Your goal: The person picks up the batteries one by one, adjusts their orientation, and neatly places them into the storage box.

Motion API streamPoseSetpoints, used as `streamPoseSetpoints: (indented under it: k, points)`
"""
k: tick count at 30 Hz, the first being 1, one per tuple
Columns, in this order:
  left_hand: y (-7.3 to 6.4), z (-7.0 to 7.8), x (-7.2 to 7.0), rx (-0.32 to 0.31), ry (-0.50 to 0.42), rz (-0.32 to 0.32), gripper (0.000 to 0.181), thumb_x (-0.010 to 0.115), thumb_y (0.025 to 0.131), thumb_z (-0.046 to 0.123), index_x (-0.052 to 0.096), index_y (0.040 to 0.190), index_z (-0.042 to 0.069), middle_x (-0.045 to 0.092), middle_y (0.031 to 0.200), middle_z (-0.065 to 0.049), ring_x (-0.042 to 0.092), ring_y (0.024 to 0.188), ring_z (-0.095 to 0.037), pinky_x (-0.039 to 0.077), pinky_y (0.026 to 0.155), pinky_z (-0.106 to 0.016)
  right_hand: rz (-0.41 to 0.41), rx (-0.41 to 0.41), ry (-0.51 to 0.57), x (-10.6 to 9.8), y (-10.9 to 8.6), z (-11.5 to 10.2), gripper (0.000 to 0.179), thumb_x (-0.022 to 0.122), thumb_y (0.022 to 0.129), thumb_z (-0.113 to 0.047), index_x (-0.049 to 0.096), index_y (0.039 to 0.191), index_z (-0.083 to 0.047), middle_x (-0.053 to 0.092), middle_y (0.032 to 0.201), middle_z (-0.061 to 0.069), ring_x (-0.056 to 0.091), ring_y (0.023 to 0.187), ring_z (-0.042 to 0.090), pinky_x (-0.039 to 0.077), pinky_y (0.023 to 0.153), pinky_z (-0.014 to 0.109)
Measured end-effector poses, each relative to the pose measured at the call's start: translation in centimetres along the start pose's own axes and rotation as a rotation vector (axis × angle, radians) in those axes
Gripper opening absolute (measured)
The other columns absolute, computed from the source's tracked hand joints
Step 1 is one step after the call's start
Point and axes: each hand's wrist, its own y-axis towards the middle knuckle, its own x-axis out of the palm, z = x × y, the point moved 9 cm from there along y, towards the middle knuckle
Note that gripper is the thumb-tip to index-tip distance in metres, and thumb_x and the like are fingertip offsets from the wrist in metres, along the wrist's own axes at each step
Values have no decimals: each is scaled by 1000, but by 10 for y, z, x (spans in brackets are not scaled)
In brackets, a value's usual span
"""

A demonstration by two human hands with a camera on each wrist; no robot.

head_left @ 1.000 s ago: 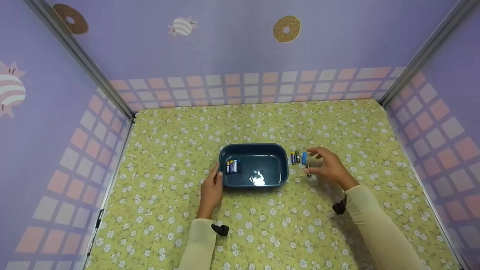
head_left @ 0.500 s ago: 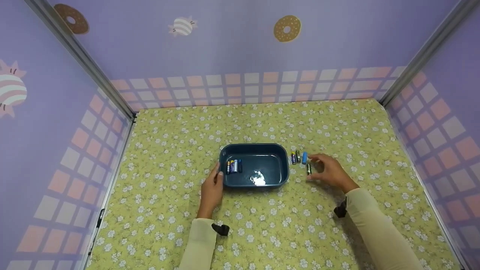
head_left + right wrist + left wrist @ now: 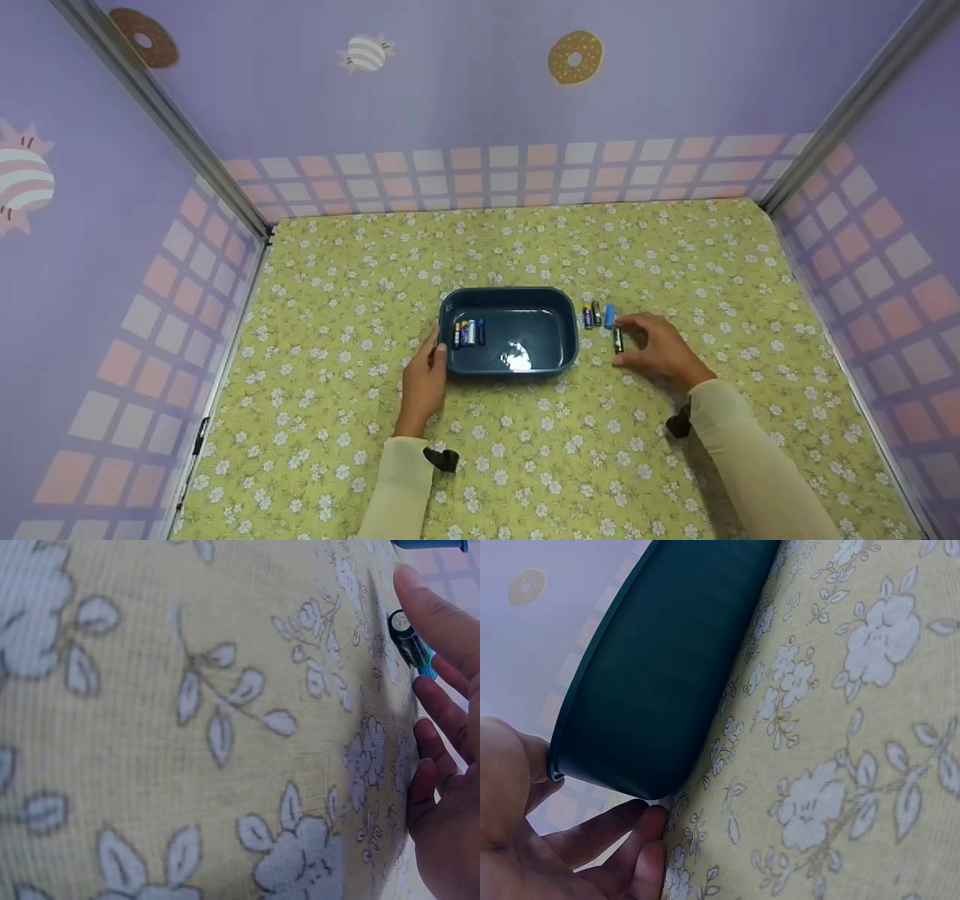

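Note:
A dark blue plastic basin (image 3: pixel 525 369) rests on the cloth. My left hand (image 3: pixel 424 381) grips its left end, a finger over the rim in the left wrist view, the other fingers bent beneath. Inside, at the left, several batteries (image 3: pixel 471 333) stand in a row. Right of the basin lie a purple-and-yellow battery (image 3: pixel 587 316), a dark battery (image 3: pixel 597 313) and a blue battery (image 3: pixel 610 316). Closer to me is a black-and-green battery (image 3: pixel 619 341). Beside it is my right hand (image 3: pixel 664 351), thumb and index finger spread; the right wrist view shows the thumb (image 3: pixel 431 607) apart from it.
The yellow flowered cloth (image 3: pixel 360 300) covers the table. Purple printed walls with grey metal corner posts enclose the back, the left side and the right side. A small dark object (image 3: pixel 200 436) sits at the left edge of the table.
My right hand has lowered slightly toward me, coming down beside the black-and-green battery and uncovering more of it. The left hand and basin stay in place.

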Motion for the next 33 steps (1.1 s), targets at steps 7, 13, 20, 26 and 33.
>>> streamPoseSetpoints:
  k: [7,13,20,26,33]
  points:
    - [0,0,-1,-2,17,7,53,41,110,46,33,161,34,47,158,-5,62,123,-27,48,93,-48,4,-40,-57,1,2,0,74,91,76,-40,61,141,-19,58,140,8,49,134,35,38,112,60]
    - [0,1,-1,-6,13,11,52,41,111,45,33,161,34,51,155,-5,64,109,-28,48,89,-47,9,-58,-140,2,3,-2,73,90,76,-42,62,140,-20,58,138,8,45,133,37,36,109,64]
    - [0,0,0,-9,4,11,52,42,110,44,33,161,34,45,160,-5,56,134,-29,48,101,-53,17,-44,-156,3,3,-1,69,90,78,-41,63,138,-20,58,136,8,44,132,37,36,109,64]
    - [-1,0,-1,-9,4,10,53,42,110,45,33,161,35,44,161,-4,54,136,-30,47,104,-55,14,-43,-147,4,3,1,60,86,83,-38,64,137,-23,58,134,4,45,132,34,37,109,63]
    - [0,-1,-1,2,5,9,51,42,110,45,34,160,37,46,159,-3,57,133,-28,48,104,-54,26,-35,-128,3,2,1,54,85,85,-37,65,133,-22,59,132,5,46,128,33,38,107,62]
